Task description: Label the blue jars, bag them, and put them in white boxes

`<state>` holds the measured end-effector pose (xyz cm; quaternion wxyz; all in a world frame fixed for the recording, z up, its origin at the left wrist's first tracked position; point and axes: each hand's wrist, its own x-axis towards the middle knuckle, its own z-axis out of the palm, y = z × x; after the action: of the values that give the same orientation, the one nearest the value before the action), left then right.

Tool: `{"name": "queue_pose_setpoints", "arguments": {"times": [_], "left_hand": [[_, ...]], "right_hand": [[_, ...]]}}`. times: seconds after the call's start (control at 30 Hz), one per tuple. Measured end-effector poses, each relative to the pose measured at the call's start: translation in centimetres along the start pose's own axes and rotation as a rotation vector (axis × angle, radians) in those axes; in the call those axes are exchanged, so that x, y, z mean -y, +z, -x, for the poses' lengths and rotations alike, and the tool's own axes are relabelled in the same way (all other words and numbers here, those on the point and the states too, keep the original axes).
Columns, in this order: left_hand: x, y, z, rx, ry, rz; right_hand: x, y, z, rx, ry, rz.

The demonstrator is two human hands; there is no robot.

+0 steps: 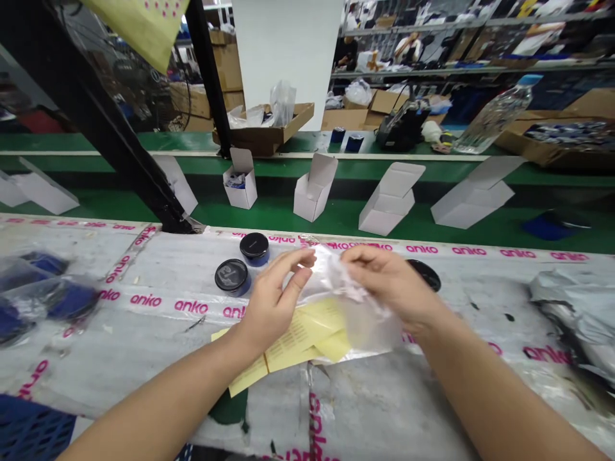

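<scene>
Over the middle of the table, my right hand [391,282] is closed on a thin clear plastic bag [369,323], which hangs crumpled and partly blurred. My left hand [276,298] is just left of the bag, its fingers curved and apart from the thumb, with nothing visible between them. Beneath both hands lie yellow printed sheets [300,330]. Two round blue containers with black lids, one nearer [233,277] and one farther [255,248], stand left of my left hand. Another black lid [424,274] shows partly behind my right wrist.
White open boxes, including one with contents [240,186] and one farther right [387,205], stand along the green conveyor [273,221]. Bagged blue items [72,298] lie at left, plastic packaging [576,301] at right. A black post [110,121] rises at left.
</scene>
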<state>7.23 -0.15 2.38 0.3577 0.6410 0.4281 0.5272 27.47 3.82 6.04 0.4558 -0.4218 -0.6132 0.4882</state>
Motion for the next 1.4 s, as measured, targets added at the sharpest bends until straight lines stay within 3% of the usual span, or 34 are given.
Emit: {"name": "queue_pose_setpoints", "arguments": {"times": [0.07,0.17,0.3,0.47,0.6,0.7,0.8,0.9,1.03,1.13,1.3,1.4], "left_hand": [[-0.4,0.2,-0.1,0.041,-0.128,0.207],[-0.5,0.3,-0.3,0.061,-0.245,0.381],[-0.6,-0.1,-0.4,-0.016,-0.370,0.372],[-0.9,-0.2,-0.5,-0.038,-0.396,0.384],[-0.9,-0.2,-0.6,0.010,-0.453,0.475],[-0.9,-0.2,-0.5,0.114,-0.491,0.600],[-1.0,0.0,-0.4,0.145,-0.533,0.732],[-1.0,0.2,-0.3,0.087,-0.492,0.705],[-1.0,0.3,-0.2,-0.081,-0.320,0.480],[-1.3,0.2,-0.2,-0.091,-0.251,0.467],[-2.5,-0.1,-0.6,-0.005,-0.369,0.675],[-3.5,-0.9,-0.9,0.016,-0.513,0.698]], "right_hand": [[-0.8,1.8,0.5,0.152,0.059,-0.026],[-1.4,3.3,1.2,0.058,-0.039,0.076],[-1.2,3.4,1.8,-0.095,-0.149,0.258],[-0.9,3.3,2.0,0.090,-0.196,0.283],[-0.8,2.9,1.8,0.061,-0.144,0.276],[-0.5,2.4,1.5,-0.007,-0.021,0.098],[-0.4,2.4,1.3,0.010,0.116,-0.166],[-0.9,3.3,1.6,0.021,0.169,-0.288],[-1.7,4.6,2.1,-0.010,0.241,-0.343],[-1.7,4.6,2.1,-0.088,0.258,-0.444],[-0.9,3.9,1.7,-0.019,0.331,-0.698],[-0.6,3.8,1.7,0.036,0.351,-0.744]]}}
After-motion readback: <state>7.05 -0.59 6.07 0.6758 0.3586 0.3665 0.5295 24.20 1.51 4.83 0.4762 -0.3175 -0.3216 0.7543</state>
